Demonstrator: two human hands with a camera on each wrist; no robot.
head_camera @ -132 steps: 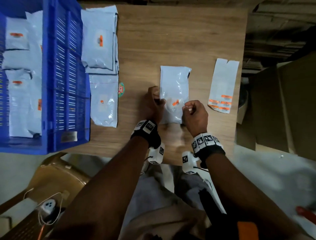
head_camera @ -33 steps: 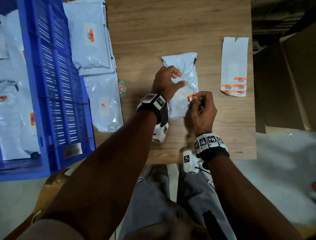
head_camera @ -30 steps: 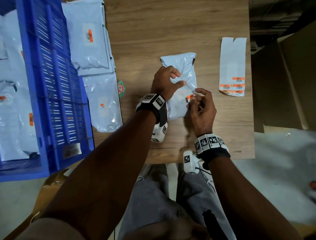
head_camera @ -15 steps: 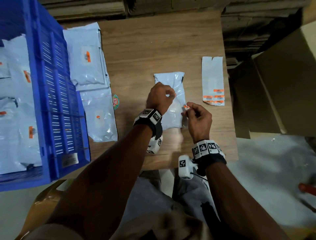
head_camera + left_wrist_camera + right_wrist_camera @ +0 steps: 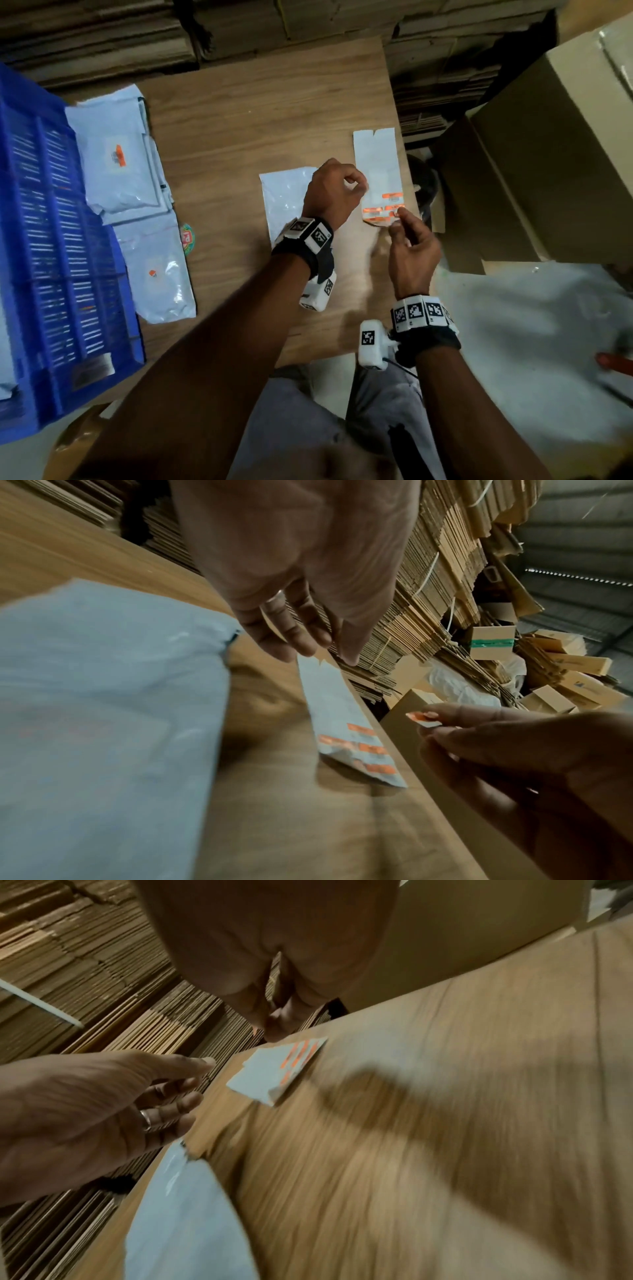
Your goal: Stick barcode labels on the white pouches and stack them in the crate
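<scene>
A white pouch [image 5: 284,202] lies flat on the wooden table [image 5: 239,130], blurred in the left wrist view [image 5: 103,696]. My left hand [image 5: 354,183] hovers over the pouch's right edge with its fingers loosely curled and holds nothing; the right wrist view shows them relaxed and spread [image 5: 185,1088]. Just right of it lies the label sheet [image 5: 376,164] with several orange barcode labels [image 5: 383,209] at its near end. My right hand [image 5: 399,215] is at that near end. Between thumb and forefinger it pinches a small orange barcode label [image 5: 418,718].
A blue crate [image 5: 51,240] with pouches inside stands at the left. Labelled pouches [image 5: 116,164] lie beside it, one nearer me [image 5: 157,274]. A big cardboard box [image 5: 548,154] flanks the table's right edge. Stacks of flat cardboard [image 5: 102,31] rise behind.
Both hands have shifted right, from the pouch towards the label sheet. The left hand has come off the pouch. The right hand still pinches the orange label.
</scene>
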